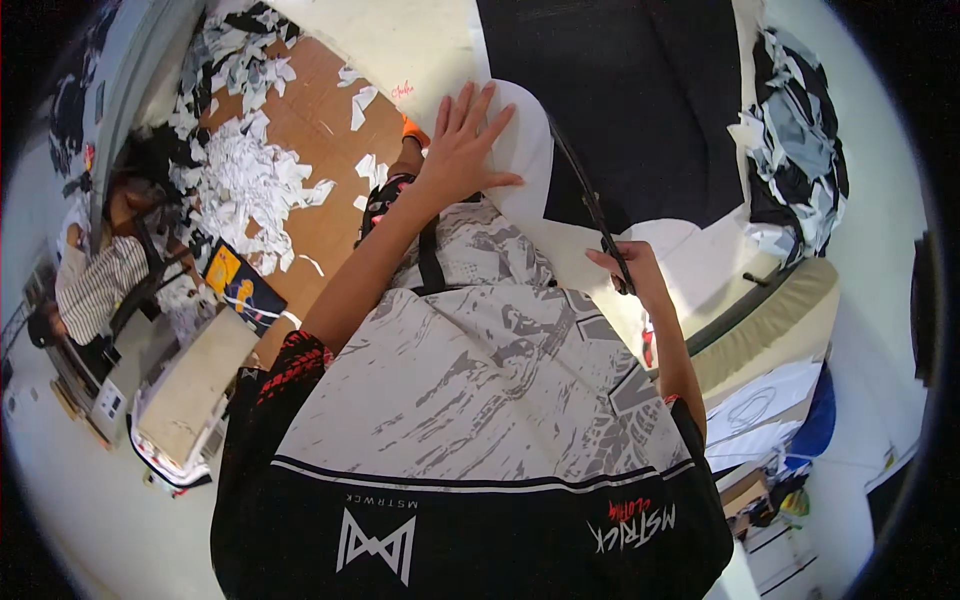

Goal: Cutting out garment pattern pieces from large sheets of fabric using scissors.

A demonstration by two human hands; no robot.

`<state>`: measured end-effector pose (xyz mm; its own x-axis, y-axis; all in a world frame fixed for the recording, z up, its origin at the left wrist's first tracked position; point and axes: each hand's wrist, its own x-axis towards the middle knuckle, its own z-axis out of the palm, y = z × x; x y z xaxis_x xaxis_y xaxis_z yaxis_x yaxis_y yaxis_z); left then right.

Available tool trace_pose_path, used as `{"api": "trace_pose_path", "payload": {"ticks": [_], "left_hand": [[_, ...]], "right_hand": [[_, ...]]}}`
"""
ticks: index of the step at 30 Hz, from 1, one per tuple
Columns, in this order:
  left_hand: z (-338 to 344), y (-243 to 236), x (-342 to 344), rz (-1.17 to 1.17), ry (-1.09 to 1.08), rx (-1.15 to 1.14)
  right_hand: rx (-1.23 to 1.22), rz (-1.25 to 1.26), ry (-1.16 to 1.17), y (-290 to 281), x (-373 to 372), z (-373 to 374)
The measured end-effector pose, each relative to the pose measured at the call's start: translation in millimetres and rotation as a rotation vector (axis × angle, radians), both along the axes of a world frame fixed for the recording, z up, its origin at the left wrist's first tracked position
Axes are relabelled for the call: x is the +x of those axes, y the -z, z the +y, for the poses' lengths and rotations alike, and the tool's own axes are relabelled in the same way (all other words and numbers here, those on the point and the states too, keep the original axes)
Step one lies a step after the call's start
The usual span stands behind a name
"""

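My left hand (462, 148) lies open, fingers spread, on a white piece with a rounded top (532, 150) at the top centre. My right hand (640, 268) grips black scissors (590, 195), whose long blades point up and left along the curved edge where the white piece meets a black sheet of material (640, 110). These lie on a cream work surface (385, 35). Under the black sheet's lower edge, more white material (680, 250) shows. A grey-and-white patterned garment on my body fills the lower centre.
White scraps (250, 180) cover much of the brown floor at left. Grey, black and white offcuts (790, 130) are heaped beside the surface at right. A person in a striped top (105, 290) is at far left, near a cream padded bench (195, 395). A padded edge (760, 330) runs at right.
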<state>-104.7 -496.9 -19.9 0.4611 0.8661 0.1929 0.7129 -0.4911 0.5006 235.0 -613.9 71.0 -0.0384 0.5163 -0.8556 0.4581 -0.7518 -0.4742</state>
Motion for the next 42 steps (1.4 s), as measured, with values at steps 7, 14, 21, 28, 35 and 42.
{"api": "trace_pose_path", "payload": {"ticks": [7, 14, 21, 28, 35, 42], "left_hand": [[4.1, -19.6, -19.0, 0.057, -0.062, -0.030], [13.3, -1.6, 0.5, 0.067, -0.072, -0.109], [15.3, -3.9, -1.8, 0.077, -0.082, -0.131], [10.0, -8.1, -30.4, 0.002, -0.104, -0.141], [0.6, -24.1, -42.7, 0.170, -0.155, -0.140], [-1.4, -15.6, -36.8, 0.127, -0.183, -0.165]], "right_hand": [[-0.003, 0.173, -0.104, -8.7, 11.3, 34.5], [-0.008, 0.237, -0.180, 33.9, 22.6, 83.7], [0.002, 0.157, -0.253, 38.8, 25.2, 110.7], [0.045, 0.056, -0.439, 21.9, 25.2, 142.9], [0.063, 0.005, -0.578, 11.5, 24.7, 176.6], [0.056, 0.008, -0.716, 12.1, 13.0, 220.6]]}}
